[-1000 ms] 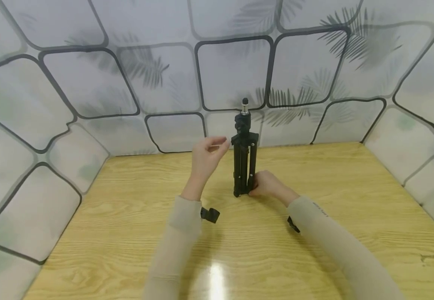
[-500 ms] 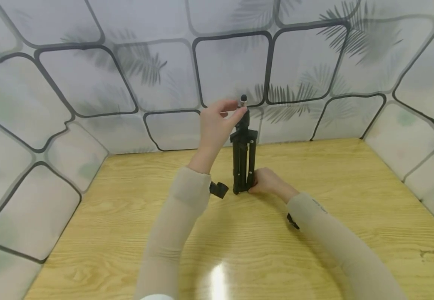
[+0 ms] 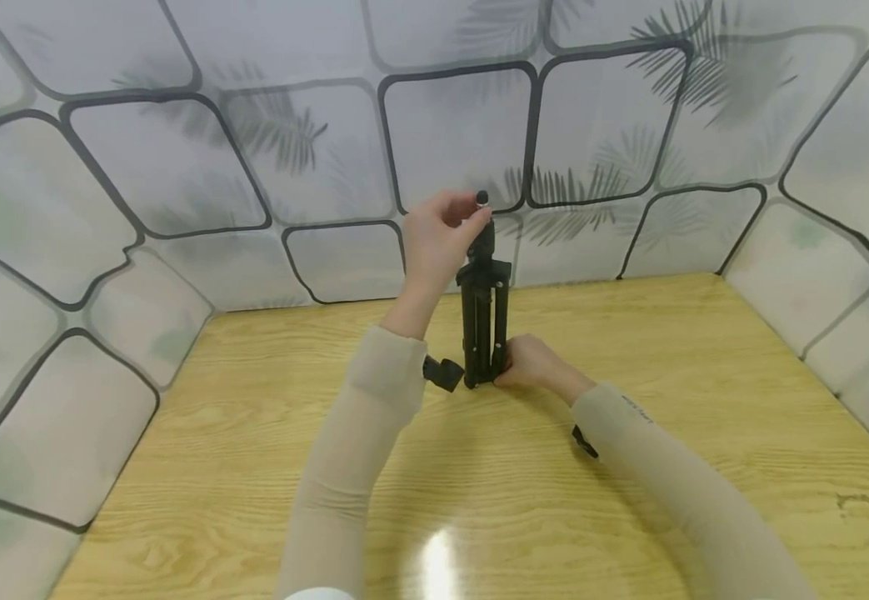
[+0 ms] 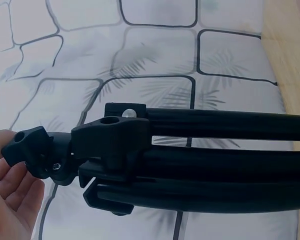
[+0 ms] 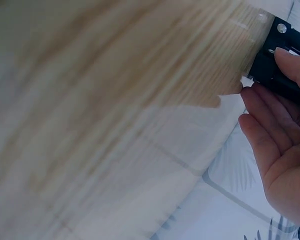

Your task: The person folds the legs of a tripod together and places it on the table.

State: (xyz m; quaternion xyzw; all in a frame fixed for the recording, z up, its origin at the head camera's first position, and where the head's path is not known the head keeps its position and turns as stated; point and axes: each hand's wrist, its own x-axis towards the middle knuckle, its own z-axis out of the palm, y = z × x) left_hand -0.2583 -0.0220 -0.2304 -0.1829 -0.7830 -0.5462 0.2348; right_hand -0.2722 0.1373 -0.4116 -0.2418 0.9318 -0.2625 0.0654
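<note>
A black folded tripod stand [image 3: 483,321] stands upright on the wooden table, legs together. My left hand [image 3: 437,242] is at its top, thumb and index finger around the silver post just below the black tip. In the left wrist view, the tripod [image 4: 110,145] stretches across with its collar knob [image 4: 27,142] beside my left hand [image 4: 12,200]; the pinched post is hidden there. Low on the legs, my right hand [image 3: 535,364] holds the tripod's foot end. The right wrist view has my right hand [image 5: 285,135] with thumb and fingers about the black leg ends [image 5: 275,60].
The wood-grain table [image 3: 254,467] runs up to a patterned fabric wall [image 3: 344,150] close behind the tripod. More of this fabric rises along the left and right sides. A black wrist mount [image 3: 443,373] hangs from the left sleeve near the tripod's legs.
My left hand has risen from beside the tripod's collar to its top post, and its fingers have closed in on it. My right hand has stayed at the leg ends.
</note>
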